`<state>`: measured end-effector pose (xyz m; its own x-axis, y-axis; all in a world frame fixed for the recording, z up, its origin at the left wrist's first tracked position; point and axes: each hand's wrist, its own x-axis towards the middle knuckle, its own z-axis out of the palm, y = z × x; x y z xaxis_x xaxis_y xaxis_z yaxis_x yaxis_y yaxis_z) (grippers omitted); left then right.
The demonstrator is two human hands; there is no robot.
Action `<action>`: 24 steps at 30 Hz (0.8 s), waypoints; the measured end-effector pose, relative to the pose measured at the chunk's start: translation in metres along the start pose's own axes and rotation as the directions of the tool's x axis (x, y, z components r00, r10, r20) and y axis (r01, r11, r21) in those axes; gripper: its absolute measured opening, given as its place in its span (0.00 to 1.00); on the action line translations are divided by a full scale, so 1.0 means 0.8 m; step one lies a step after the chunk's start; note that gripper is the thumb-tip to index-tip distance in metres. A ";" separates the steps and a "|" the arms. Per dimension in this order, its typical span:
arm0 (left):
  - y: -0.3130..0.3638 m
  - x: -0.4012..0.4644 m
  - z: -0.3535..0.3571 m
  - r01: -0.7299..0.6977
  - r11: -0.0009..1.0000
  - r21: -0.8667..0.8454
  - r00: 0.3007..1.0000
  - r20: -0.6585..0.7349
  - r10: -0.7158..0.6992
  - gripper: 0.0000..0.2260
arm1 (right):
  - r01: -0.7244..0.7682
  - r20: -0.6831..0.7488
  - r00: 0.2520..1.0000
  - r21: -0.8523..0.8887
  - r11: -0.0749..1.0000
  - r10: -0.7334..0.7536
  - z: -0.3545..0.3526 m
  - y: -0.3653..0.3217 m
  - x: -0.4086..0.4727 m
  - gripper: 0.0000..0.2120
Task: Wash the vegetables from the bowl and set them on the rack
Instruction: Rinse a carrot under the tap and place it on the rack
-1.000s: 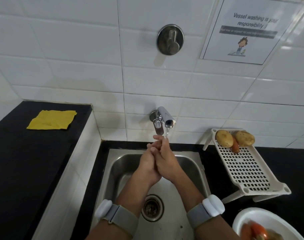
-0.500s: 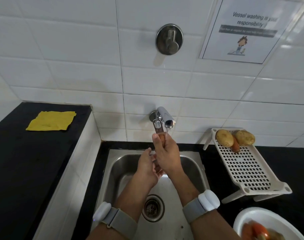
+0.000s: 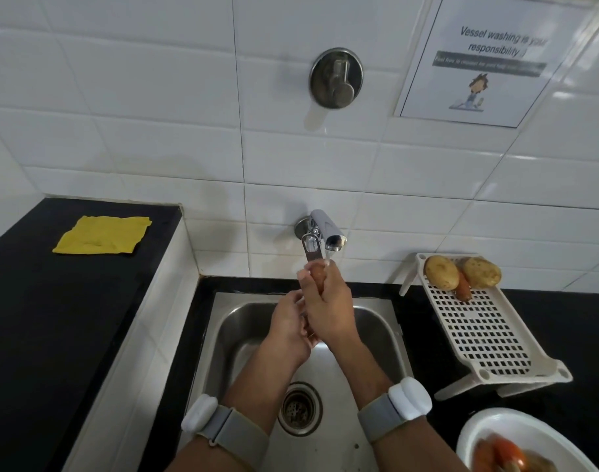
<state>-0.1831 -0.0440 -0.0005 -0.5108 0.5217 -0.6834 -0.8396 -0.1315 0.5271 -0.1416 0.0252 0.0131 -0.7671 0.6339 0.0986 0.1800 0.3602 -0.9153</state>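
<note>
White-tiled wall, black counter, steel sink (image 3: 230, 335). Right hand (image 3: 328, 311) wraps a carrot (image 3: 317, 274), tip under the running tap (image 3: 328, 233); left hand (image 3: 289, 327) cups its lower end, fingers curled. Risk: wet carrot slips into the sink below the grip, or water splashes out. Count: rack (image 3: 485, 335) right of the grip holds two potatoes, one carrot; one bowl (image 3: 475, 437), contents blurred; one yellow cloth (image 3: 102, 235).

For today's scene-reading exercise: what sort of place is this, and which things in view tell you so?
Probably a shared kitchen: a steel sink under a wall tap, a drying rack with potatoes, and a vessel-washing notice.
</note>
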 end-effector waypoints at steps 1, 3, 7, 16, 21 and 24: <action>0.000 -0.003 0.001 -0.014 1.000 0.007 1.000 0.008 0.013 0.17 | -0.002 -0.028 1.000 -0.028 1.000 0.001 0.000 -0.002 0.002 0.11; -0.001 -0.007 0.003 -0.028 0.999 0.023 1.000 0.012 0.028 0.17 | -0.042 -0.057 0.998 -0.049 0.998 0.040 0.001 -0.005 0.003 0.24; -0.003 -0.011 0.003 -0.024 0.999 0.024 1.000 0.020 0.024 0.16 | -0.175 -0.086 0.982 -0.074 0.982 0.169 0.007 -0.006 0.007 0.32; 0.003 -0.004 0.010 -0.044 0.996 -0.075 0.997 0.064 0.049 0.17 | -0.090 0.030 0.996 0.206 0.974 0.086 0.012 0.003 0.006 0.08; 0.003 -0.006 0.007 -0.017 0.999 -0.050 0.998 0.058 0.020 0.15 | -0.045 -0.019 0.999 0.222 0.974 0.050 -0.002 0.006 0.003 0.08; 0.005 0.000 0.012 -0.050 0.998 -0.040 0.999 0.009 0.050 0.13 | -0.032 -0.169 0.984 0.104 0.994 0.049 -0.013 0.011 0.000 0.11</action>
<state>-0.1849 -0.0367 0.0065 -0.5509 0.5216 -0.6515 -0.8196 -0.1909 0.5402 -0.1334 0.0355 0.0094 -0.6420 0.7575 0.1183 0.1395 0.2672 -0.9535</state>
